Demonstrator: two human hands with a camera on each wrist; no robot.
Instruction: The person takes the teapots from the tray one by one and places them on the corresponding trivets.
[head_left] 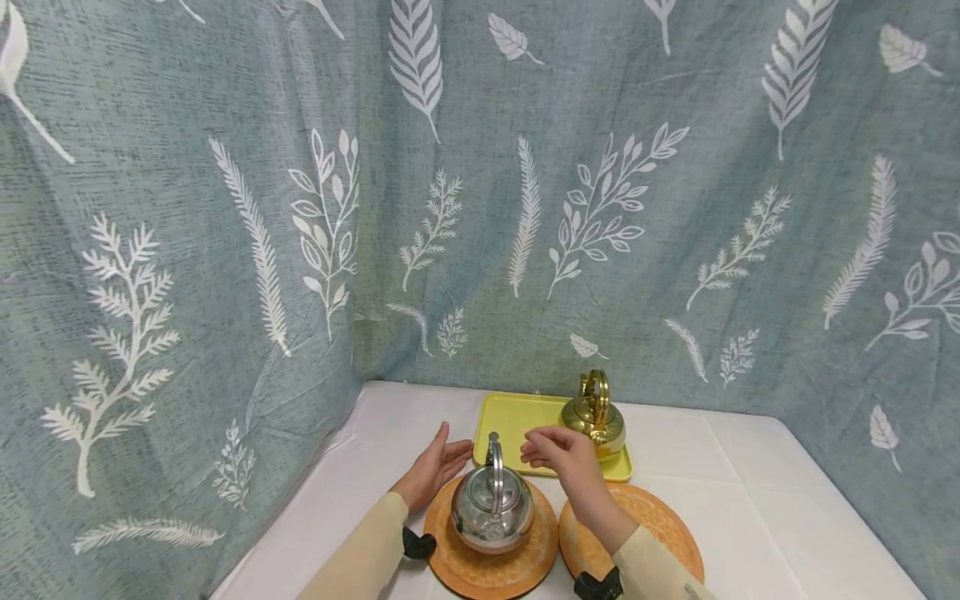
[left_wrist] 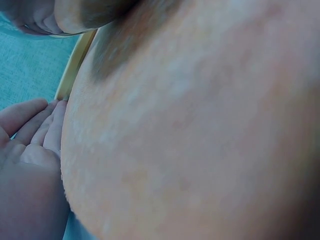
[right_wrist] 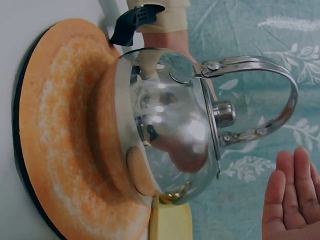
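My left hand lies flat on the white tablecloth, fingers straight and together, holding nothing, its edge right up against the rim of the orange plate on the left. The left wrist view shows that same rim filling the frame, with my fingertips beside it.

My right hand hovers above the gap between the plates and the yellow tray, fingers loosely bent and empty. In the right wrist view they look relaxed and nearly straight, closing on nothing.

Between my hands sits the silver kettle, upright in the middle of the left orange plate, its bail handle standing straight up and a small knob on the lid. Polished steel, so I'd expect the body to be slick and to carry some weight if there's water inside, which I can't tell. The handle's top arch is the place to grip; the lid may be loose, so keep it level.

A second orange plate lies under my right forearm with nothing on it that I can see. A gold kettle stands at the tray's far right corner, in front of the leaf-print cloth.
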